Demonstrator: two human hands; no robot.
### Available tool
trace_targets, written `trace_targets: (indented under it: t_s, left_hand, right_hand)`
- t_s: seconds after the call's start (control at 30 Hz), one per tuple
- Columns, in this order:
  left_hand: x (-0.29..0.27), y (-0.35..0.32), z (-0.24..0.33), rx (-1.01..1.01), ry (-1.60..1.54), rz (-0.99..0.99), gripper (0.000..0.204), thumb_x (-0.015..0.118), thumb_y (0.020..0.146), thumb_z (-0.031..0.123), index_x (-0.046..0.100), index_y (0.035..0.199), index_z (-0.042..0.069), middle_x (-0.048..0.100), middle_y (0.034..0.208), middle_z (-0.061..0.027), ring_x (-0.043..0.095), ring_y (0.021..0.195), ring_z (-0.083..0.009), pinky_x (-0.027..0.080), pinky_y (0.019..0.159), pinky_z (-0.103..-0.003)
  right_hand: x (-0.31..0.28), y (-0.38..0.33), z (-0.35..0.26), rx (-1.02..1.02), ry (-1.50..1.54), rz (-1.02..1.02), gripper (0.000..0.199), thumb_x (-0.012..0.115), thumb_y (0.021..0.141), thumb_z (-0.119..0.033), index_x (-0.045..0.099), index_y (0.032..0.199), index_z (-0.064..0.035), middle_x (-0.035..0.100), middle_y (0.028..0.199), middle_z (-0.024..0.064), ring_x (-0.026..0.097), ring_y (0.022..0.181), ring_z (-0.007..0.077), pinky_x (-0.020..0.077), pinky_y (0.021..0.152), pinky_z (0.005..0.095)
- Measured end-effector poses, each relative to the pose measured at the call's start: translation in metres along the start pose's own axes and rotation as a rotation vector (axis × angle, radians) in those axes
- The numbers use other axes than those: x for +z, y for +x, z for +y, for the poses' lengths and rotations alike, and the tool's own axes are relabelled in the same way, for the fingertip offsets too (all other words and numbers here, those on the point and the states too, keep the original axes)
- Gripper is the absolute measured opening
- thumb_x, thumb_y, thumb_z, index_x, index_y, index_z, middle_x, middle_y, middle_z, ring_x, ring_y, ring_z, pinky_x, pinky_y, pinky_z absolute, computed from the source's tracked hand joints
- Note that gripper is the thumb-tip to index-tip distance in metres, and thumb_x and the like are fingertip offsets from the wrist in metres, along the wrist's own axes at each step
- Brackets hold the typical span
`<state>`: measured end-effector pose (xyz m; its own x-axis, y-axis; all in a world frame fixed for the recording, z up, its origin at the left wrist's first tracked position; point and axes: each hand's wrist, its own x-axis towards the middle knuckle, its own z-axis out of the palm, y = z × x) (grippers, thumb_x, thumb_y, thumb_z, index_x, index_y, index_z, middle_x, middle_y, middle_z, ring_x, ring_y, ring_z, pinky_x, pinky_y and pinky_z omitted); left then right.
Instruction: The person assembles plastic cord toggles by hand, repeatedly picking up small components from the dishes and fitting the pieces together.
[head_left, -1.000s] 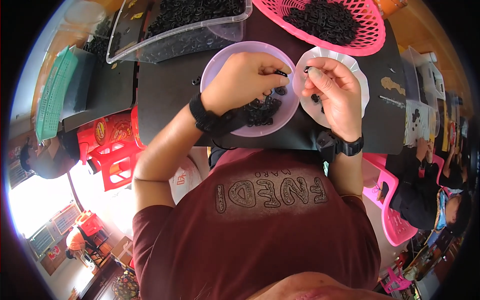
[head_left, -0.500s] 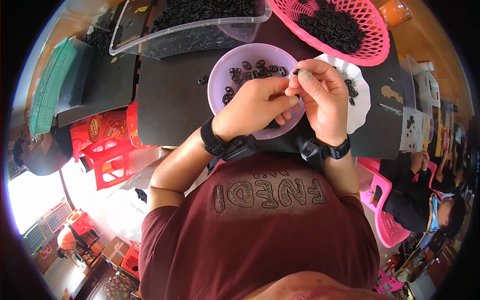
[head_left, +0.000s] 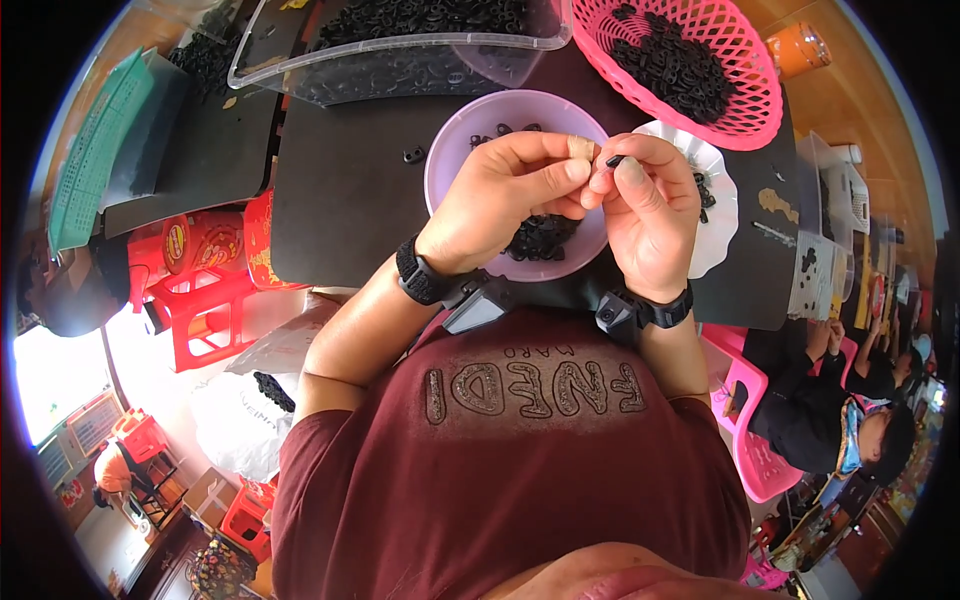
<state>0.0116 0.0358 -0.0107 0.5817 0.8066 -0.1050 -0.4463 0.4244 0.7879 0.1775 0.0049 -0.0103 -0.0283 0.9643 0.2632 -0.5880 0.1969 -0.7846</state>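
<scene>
Since the earlier frame, the left hand (head_left: 490, 205) has risen; its fingertips now meet those of the right hand (head_left: 652, 220), which pinches a small black piece (head_left: 614, 161), suggesting joint handling. Left grip: cannot tell. Location: near the purple bowl's (head_left: 450, 155) right rim, white dish (head_left: 714, 242) beyond.

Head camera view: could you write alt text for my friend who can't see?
A person's left hand and right hand are close together over a lilac bowl, the right pinching a small black piece. Nearby, a white scalloped dish, pink basket and clear bin hold more black pieces.
</scene>
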Motion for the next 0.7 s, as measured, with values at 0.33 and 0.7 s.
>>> trace_targets:
  t_s: [0.33,0.7]
  left_hand:
    - [-0.001,-0.004,0.003,0.149,0.37,0.161,0.021,0.065,0.087,-0.003,0.056,0.106,-0.004,0.066,0.093,-0.0061,0.065,0.08,-0.0104,0.056,0.072,-0.024]
    - [0.007,-0.013,0.014,0.164,0.579,0.159,0.021,0.068,0.085,-0.006,0.059,0.103,-0.004,0.066,0.097,-0.007,0.065,0.08,-0.0111,0.056,0.071,-0.023]
  right_hand:
    - [-0.004,-0.002,-0.011,0.093,-0.036,0.064,0.018,0.061,0.094,-0.004,0.062,0.11,0.0026,0.065,0.088,0.0077,0.063,0.074,0.0145,0.0532,0.066,0.0271]
    - [0.0,0.007,-0.017,0.145,-0.394,0.134,0.014,0.069,0.089,-0.006,0.067,0.101,-0.0008,0.063,0.079,-0.0007,0.053,0.061,0.0035,0.0407,0.051,0.0184]
